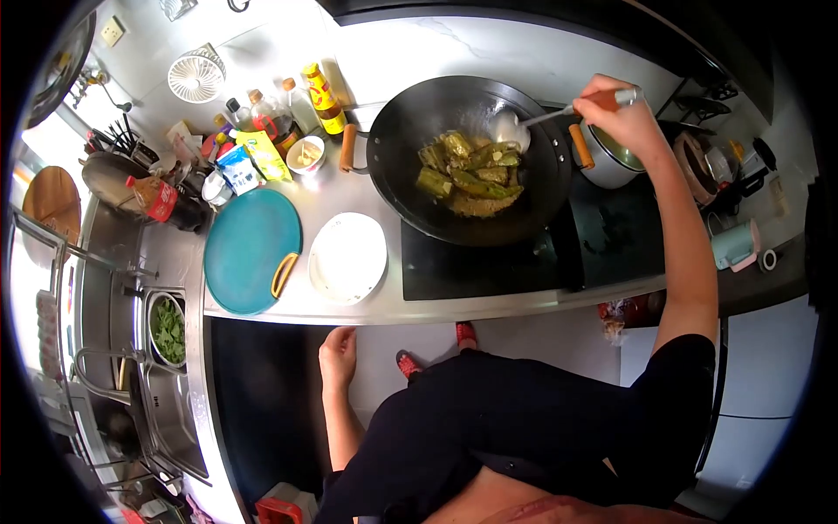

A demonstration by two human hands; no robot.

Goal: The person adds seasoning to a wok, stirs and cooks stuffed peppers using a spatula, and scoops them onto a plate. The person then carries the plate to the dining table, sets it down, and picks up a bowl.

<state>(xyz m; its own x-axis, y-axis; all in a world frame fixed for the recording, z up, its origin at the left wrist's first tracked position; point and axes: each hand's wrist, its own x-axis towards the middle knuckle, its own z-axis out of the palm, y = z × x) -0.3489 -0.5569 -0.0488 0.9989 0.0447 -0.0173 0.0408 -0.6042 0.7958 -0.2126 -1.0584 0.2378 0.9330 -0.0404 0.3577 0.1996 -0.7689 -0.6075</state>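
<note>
My right hand [615,113] is wrapped round the handle of a metal ladle [515,129], whose bowl rests inside the black wok [401,188] on its right side. Green pieces of food [476,170] with brown bits lie in the wok, and light steam rises there. Down in front of the counter hangs my left hand [339,356], its fingers curled together; whether anything small is in them does not show. Nearest to it on the counter is a white oval dish [347,259].
A teal board [249,249], a small bowl [305,155], seasoning packets and several bottles stand left of the wok. A lidded pot [611,162] is at its right. The sink holds a bowl of leafy greens [168,330].
</note>
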